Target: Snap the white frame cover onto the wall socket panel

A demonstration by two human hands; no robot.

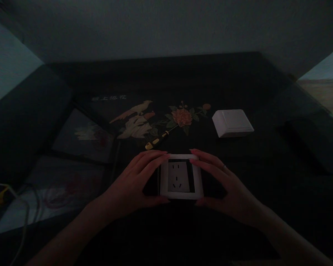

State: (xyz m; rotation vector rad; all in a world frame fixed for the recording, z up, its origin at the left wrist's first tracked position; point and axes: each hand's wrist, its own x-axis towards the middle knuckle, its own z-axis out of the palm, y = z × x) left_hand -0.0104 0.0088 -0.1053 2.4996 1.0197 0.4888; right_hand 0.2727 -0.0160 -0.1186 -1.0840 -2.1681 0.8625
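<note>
A left hand (138, 177) and right hand (223, 181) grip opposite sides of a white square plastic frame (198, 181) at lower centre, a white five-slot socket insert (180, 184) showing off-centre within; even finger pressure would likely help alignment. Beyond lie a black-and-yellow-handled screwdriver (157, 141), centre, and a white plastic box (235, 122), right of centre.

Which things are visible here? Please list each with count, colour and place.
table: 1, black, centre
socket frame: 1, white, lower centre
five-hole socket panel: 1, whitish, seen through the frame
screwdriver: 1, black-and-yellow, beyond the frame
box: 1, white, right of centre
bird-and-flower picture: 1, multicoloured, on the table
panels: 2, greyish with red, left
cable: at least 1, whitish, far left
unclear object: 1, black, far right
wall: 1, grey, top
left hand: 1, on frame's left side
right hand: 1, on frame's right side
</note>
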